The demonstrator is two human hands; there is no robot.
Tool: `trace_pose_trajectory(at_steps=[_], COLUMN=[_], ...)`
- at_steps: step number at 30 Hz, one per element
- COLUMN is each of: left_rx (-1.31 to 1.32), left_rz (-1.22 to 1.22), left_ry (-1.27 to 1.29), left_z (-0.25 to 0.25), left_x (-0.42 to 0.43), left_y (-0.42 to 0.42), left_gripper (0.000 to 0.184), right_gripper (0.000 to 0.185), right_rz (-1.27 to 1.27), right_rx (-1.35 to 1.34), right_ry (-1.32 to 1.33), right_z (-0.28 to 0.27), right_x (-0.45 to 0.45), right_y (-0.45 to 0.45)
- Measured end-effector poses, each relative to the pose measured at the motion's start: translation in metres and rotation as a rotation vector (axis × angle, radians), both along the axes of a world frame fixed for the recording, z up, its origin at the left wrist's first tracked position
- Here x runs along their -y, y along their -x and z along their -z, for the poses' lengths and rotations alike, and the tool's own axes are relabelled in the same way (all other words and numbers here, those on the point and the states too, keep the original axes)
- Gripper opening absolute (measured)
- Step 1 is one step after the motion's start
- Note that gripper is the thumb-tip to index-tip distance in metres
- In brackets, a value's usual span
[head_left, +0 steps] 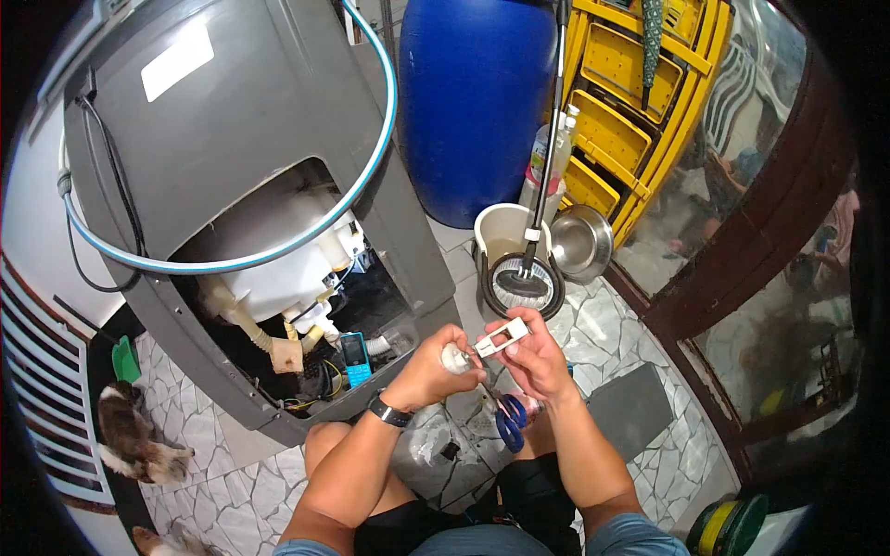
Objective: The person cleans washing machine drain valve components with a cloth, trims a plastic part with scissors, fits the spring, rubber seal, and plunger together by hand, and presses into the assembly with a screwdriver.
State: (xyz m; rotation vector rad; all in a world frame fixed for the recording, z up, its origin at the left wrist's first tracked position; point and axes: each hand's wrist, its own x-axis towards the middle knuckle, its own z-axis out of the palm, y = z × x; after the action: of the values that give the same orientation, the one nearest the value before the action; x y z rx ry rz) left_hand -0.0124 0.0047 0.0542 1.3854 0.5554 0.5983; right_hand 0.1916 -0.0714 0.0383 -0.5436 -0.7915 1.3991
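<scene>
The person's left hand (pixel 434 371) has its fingers closed around a small white round part (pixel 455 359), while the fingers of the right hand (pixel 540 363) are clamped on a white slotted piece (pixel 502 338), tilted, with its wider end up and to the right. The two parts are near each other above the person's lap, between the knees and the grey casing (pixel 278 56); whether they touch is too small to tell. Below the hands, a blue coiled item (pixel 510 423) hangs or lies between the legs; its support cannot be made out. On the left, the casing has a large opening that shows a white tub (pixel 278 283), pale hoses and wires, with a light-blue phone (pixel 355 359) upright at its lower right part. A blue-and-white hose (pixel 391 102) loops across the casing. Beyond the hands, a mop (pixel 525 278) has its head in a bucket (pixel 501 220), beside a metal bowl (pixel 581 243); a blue barrel (pixel 473 102) and yellow folded chairs (pixel 630 74) are behind. A grey flat panel (pixel 632 410) lies on the tiled floor (pixel 593 324) to the right, and a furry animal (pixel 134 434) is on the floor at left
</scene>
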Motion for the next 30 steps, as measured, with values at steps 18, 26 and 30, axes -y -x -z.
trace_pose_trajectory(at_steps=[18, 26, 30], left_rx=[-0.066, -0.071, 0.026], left_rz=[0.001, -0.021, 0.015], left_ry=[-0.129, -0.053, 0.210], left_z=[0.005, 0.010, 0.008], left_x=[-0.006, -0.007, -0.006], left_y=[0.006, 0.002, 0.001], left_gripper=[0.041, 0.041, 0.039], right_gripper=[0.051, 0.055, 0.052], right_rz=[-0.023, 0.005, -0.003], right_rx=[0.107, 0.128, 0.111], right_ry=[-0.036, -0.034, -0.046], right_z=[-0.001, -0.001, -0.001], right_x=[-0.005, -0.009, -0.010], right_y=[0.007, 0.009, 0.009])
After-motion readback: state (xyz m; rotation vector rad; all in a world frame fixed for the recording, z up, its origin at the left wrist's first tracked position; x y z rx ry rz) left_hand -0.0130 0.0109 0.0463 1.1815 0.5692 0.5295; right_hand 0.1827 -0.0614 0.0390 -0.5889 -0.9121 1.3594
